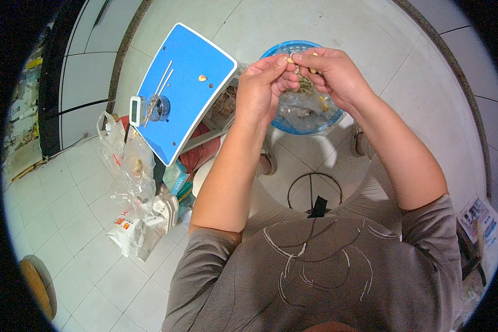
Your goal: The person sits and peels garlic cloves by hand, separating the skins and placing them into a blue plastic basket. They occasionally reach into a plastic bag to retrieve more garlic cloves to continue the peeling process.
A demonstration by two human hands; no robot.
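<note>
My left hand [265, 79] and my right hand [332, 70] meet above a round blue plastic basket [294, 129]. Between their fingertips they hold a small pale yellow piece [290, 60], too small to name surely. More yellowish pieces [314, 69] lie in the curled fingers of my right hand. The basket holds a clear plastic bag [296, 108] with greenish and pale bits that I cannot make out. A small yellowish piece [202, 78] lies on a blue tabletop with a white rim [186, 54].
Two chopsticks [164, 79], a clear jar [158, 108] and a small white digital device [137, 111] are on the blue top. Plastic bags [135, 174] hang beside it at the left. A round stand or base [311, 186] is between my legs, and a woven round object [36, 286] sits lower left.
</note>
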